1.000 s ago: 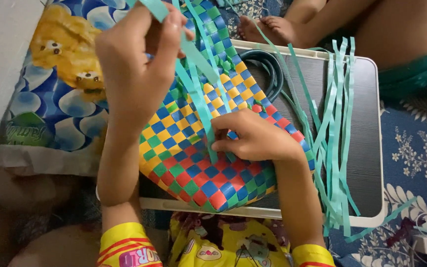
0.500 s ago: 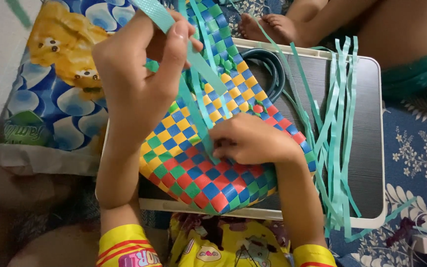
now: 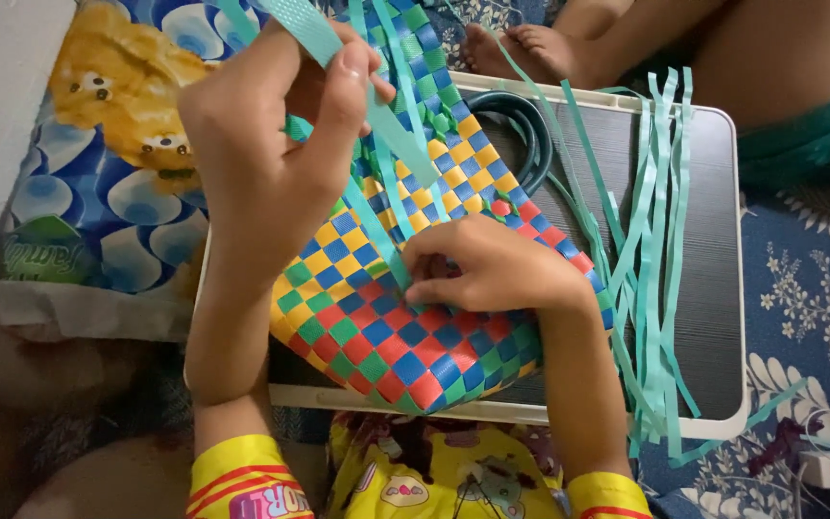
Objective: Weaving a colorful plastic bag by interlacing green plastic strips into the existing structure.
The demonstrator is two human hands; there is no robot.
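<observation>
While the left hand (image 3: 271, 173) pinches a teal strip (image 3: 357, 86) high, the right hand (image 3: 492, 269) presses closed fingers on the weave (image 3: 386, 346); loose strips (image 3: 655, 288) crowd the surface's (image 3: 713, 240) right edge.

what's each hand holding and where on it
The left hand pinches a teal strip near its upper end. The right hand presses on the woven mat, fingertips at the strip's base.

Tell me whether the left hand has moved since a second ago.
Yes, slightly: the left hand has drawn the teal strip toward the tray's far edge.
</observation>
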